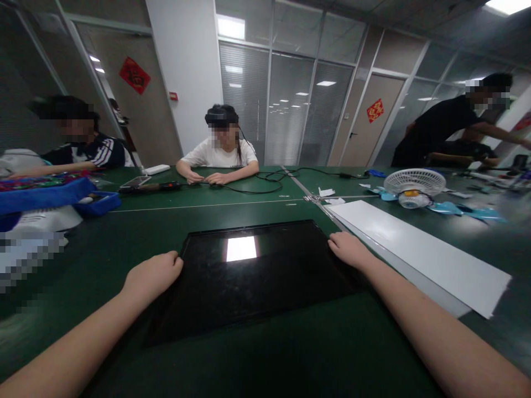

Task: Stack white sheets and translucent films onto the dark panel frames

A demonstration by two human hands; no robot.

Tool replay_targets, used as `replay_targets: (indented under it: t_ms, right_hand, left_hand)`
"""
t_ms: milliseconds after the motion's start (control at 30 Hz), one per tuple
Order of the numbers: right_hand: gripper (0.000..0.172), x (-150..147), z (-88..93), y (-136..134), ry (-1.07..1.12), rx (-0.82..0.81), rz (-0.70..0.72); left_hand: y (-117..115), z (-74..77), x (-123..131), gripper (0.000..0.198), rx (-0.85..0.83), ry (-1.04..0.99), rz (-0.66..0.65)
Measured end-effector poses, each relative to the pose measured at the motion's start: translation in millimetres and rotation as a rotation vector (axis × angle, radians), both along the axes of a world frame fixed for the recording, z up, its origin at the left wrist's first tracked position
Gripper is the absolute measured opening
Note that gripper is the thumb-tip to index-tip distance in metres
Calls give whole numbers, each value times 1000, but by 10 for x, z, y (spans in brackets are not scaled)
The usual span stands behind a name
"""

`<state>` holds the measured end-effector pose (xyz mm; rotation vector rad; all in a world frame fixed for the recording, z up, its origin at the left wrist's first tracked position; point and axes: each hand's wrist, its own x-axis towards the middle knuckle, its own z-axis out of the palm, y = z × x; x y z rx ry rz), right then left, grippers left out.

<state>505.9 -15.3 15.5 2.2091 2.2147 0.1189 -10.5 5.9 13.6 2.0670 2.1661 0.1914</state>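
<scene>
A black, glossy flat screen panel (257,287) lies in front of me at the green table (124,237), its face up and reflecting a ceiling light. My left hand (155,271) is closed around its left edge, with the fingertips hidden beneath or behind that side. On the opposite edge, my right hand (346,249) is closed in the same way near the far right corner. Whether the near part of the panel touches the table or is slightly raised, I cannot tell.
A long white board (423,249) lies right of the panel. Beyond it are a white fan grille (415,182) and light blue blades (456,210). Blue trays (45,193) stand at left. A person (224,143) sits opposite, near a black cable (265,185).
</scene>
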Motion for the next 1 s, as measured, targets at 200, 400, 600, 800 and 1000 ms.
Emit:
replay_targets:
  t_ms: [200,400,600,800,1000]
  right_hand:
    - [34,0,-7,2,-23,-12,12]
    - [33,-1,-15,2,-27,-2,10]
    - [32,-1,-14,6,-27,-2,20]
    - [31,11,-12,9,-47,11,29]
    - [30,1,1,-6,-64,12,34]
  left_hand:
    - [-8,46,5,45,-78,-8,19]
    - [-25,71,3,42,-55,-18,30]
    - [-60,97,37,40,-71,-5,40]
    - [-95,156,82,38,-55,6,25]
    - [-104,128,108,39,-43,58,24]
